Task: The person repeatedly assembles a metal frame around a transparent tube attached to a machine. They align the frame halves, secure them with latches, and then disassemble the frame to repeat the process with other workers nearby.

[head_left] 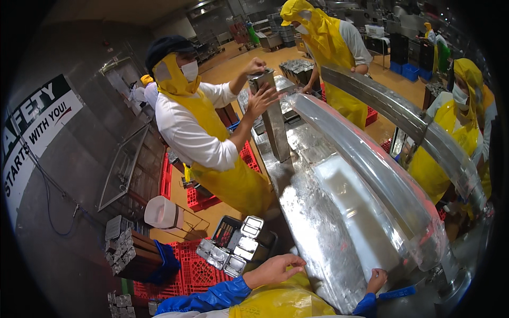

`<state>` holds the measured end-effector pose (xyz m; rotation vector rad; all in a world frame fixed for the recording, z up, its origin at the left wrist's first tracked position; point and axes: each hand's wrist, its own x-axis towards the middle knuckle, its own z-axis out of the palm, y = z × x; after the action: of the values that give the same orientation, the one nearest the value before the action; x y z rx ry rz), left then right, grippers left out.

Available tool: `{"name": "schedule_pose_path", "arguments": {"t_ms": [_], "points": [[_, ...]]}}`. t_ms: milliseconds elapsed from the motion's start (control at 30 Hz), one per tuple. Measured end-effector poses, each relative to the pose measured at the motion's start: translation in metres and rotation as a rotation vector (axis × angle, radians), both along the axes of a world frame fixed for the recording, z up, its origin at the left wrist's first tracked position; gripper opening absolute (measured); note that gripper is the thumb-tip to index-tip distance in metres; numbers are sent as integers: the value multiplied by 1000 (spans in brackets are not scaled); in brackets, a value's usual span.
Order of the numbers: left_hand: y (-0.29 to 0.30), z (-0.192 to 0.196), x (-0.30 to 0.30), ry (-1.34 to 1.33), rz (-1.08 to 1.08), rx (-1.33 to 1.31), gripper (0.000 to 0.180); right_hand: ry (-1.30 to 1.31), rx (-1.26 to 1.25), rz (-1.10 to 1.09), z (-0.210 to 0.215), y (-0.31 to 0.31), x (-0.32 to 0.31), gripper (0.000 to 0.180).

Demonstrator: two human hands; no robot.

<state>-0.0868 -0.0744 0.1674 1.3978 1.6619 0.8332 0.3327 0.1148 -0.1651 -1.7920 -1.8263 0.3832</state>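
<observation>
My left hand [274,270] hovers over the near left edge of the metal table [307,212]. Its fingers are loosely stretched and hold nothing. At the near end of a pale flat sheet [366,233] on the table is my right hand [377,280], its fingers curled in. Whether anything is inside them is hidden. A tool's blue handle [397,292] lies just right of that hand, apart from it. Across the table a co-worker's two hands [261,100] steady a tall metal mould [274,119] standing upright on the far end.
A long transparent guard [366,153] runs along the table's right side, with a metal chute [382,100] above it. Metal moulds [246,246] stand by my left on red pallets [199,270]. A white bucket [163,213] is beyond them. Two more co-workers stand across the guard.
</observation>
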Motion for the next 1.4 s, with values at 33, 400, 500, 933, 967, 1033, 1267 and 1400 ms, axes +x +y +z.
{"name": "schedule_pose_path", "arguments": {"t_ms": [33, 400, 500, 933, 967, 1033, 1267, 1400], "points": [[1, -3, 1, 12, -33, -18, 32, 17, 6, 9, 0, 2, 2, 12], [62, -13, -20, -35, -335, -59, 34, -205, -19, 73, 20, 27, -15, 10], [95, -42, -35, -163, -429, -58, 34, -180, 121, -30, 47, 29, -28, 9], [198, -163, 37, -1161, -121, -763, 52, 173, -213, 12, 212, -10, -229, 21], [195, -173, 39, -1151, -61, -735, 46, 205, -203, 94, 217, -18, -230, 26], [191, -184, 38, -1121, 55, -662, 35, 153, -79, 232, 227, -27, -227, 35], [177, -155, 10, -1004, 92, -748, 28, -76, 270, 287, 194, -61, -194, 31], [170, -130, 2, -959, 151, -831, 38, -72, 190, 221, 198, -60, -198, 18]]}}
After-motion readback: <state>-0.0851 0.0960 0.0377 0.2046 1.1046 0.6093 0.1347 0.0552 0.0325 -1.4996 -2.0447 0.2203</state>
